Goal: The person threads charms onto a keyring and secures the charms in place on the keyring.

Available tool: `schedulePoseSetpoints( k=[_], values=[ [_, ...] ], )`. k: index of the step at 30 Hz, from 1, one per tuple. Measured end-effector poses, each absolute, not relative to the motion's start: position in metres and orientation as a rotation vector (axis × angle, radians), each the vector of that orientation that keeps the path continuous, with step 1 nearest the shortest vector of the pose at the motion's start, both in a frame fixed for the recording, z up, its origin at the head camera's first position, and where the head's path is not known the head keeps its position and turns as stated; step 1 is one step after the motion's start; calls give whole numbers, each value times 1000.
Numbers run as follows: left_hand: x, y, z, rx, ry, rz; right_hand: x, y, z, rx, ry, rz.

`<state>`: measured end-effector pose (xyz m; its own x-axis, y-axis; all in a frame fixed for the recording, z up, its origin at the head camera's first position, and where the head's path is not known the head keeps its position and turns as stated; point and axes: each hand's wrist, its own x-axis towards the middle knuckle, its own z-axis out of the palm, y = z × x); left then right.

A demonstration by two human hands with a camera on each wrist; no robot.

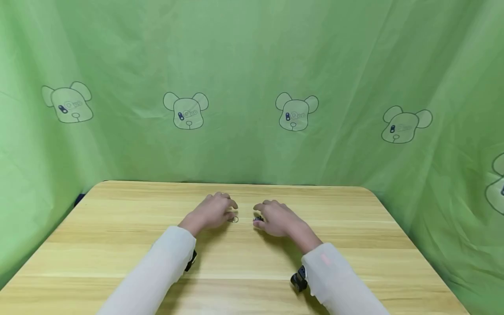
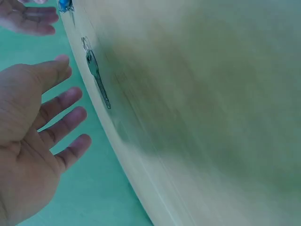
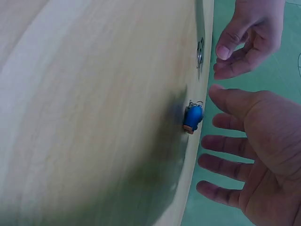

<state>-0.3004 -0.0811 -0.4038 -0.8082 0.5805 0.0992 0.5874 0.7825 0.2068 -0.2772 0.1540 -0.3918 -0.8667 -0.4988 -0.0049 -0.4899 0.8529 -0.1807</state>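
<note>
A key (image 2: 97,77) with a metal ring (image 1: 235,219) at one end lies flat on the wooden table. Above it hovers my left hand (image 1: 215,211), fingers loosely bent and apart from it in the left wrist view. To the right of the ring lies a small blue keychain charm (image 3: 193,117) with a short chain. My right hand (image 1: 277,218) hangs over this charm, its fingers spread and holding nothing in the right wrist view. In the head view the right hand partly covers the charm, and the left hand hides most of the key.
The light wooden table (image 1: 252,262) has rounded far corners. Behind it and along the sides hangs a green curtain (image 1: 244,148) printed with bear heads. Dark wrist cameras stick out below both pale sleeves, one of them the right camera (image 1: 299,280).
</note>
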Motion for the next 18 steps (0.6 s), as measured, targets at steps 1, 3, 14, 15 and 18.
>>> schedulePoseSetpoints(
  k=[1,3,14,15,18],
  values=[
    [-302,-81,-404,-964,-2940,-362,-278,154,-393,-804,2968,-278],
    [-305,-80,-405,-969,-2946,-377,-280,153,-394,-822,2956,-293],
    [-325,-80,-416,-985,-3009,-732,-287,150,-403,-823,2947,-273],
    [-326,-80,-416,-987,-3012,-754,-287,150,-403,-825,2950,-271],
    [-327,-79,-416,-985,-3028,-798,-288,149,-404,-839,2956,-281]
  ],
)
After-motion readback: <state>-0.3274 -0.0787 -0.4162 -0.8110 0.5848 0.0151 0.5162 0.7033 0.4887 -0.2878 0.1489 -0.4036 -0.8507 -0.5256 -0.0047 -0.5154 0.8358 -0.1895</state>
